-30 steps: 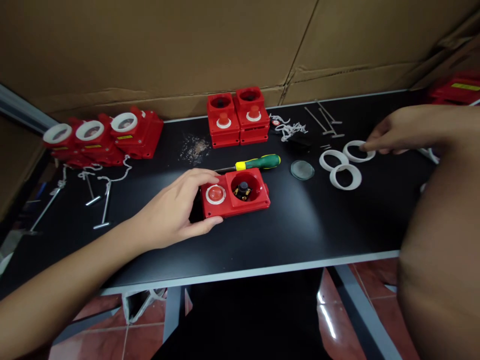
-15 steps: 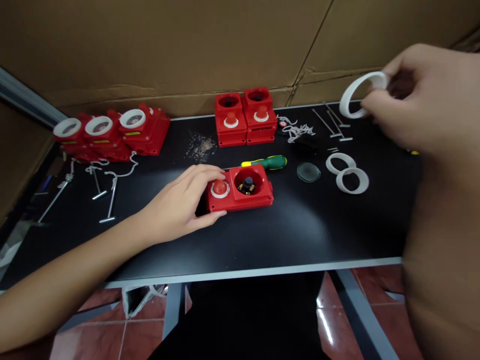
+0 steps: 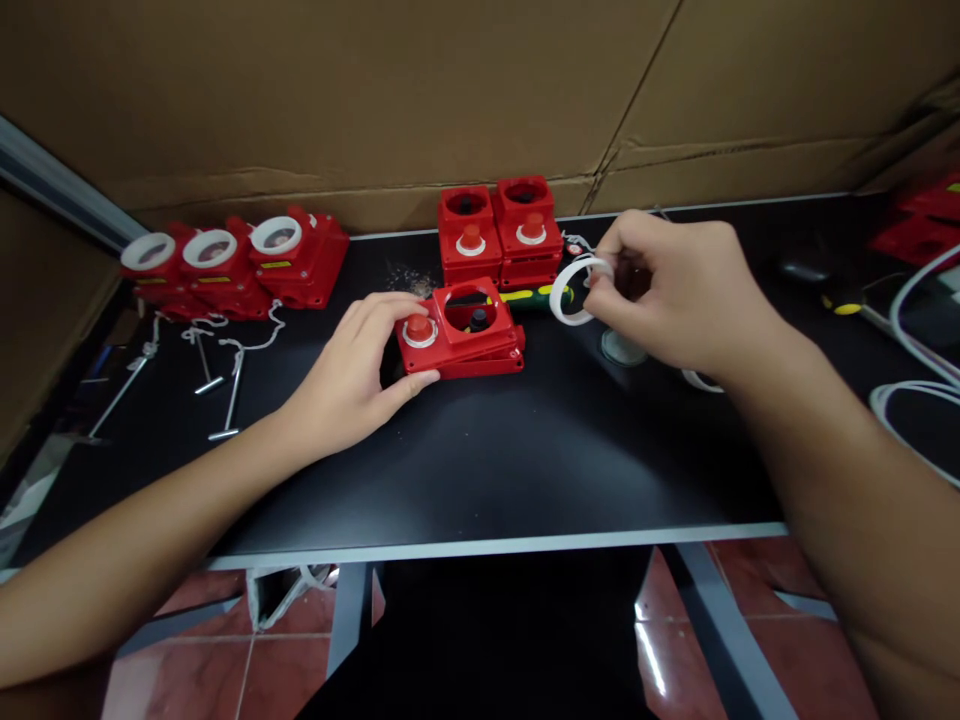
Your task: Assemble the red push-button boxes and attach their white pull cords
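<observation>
My left hand (image 3: 367, 370) grips the left end of a red box (image 3: 461, 335) with a red button and a round opening. The box's front cover sits askew on its base, and a black part shows inside the opening. To the right of the box, my right hand (image 3: 660, 285) pinches a white ring (image 3: 574, 292) between thumb and fingers, raised above the table. Behind the box lies a green and yellow screwdriver (image 3: 529, 297), partly hidden. Clear round discs (image 3: 622, 348) lie beneath my right hand, and another white ring (image 3: 703, 381) is mostly covered by it.
Three red boxes with white rings (image 3: 211, 250) stand at the left, with metal T-bars (image 3: 229, 400) on cords before them. Two red boxes (image 3: 499, 235) stand at the back. White cable (image 3: 911, 390), another screwdriver (image 3: 847, 308) and red items (image 3: 919, 225) are at the right.
My right hand has brought the white ring left, closer to the box. The box has shifted back and left with my left hand, and its cover now sits tilted on the base.
</observation>
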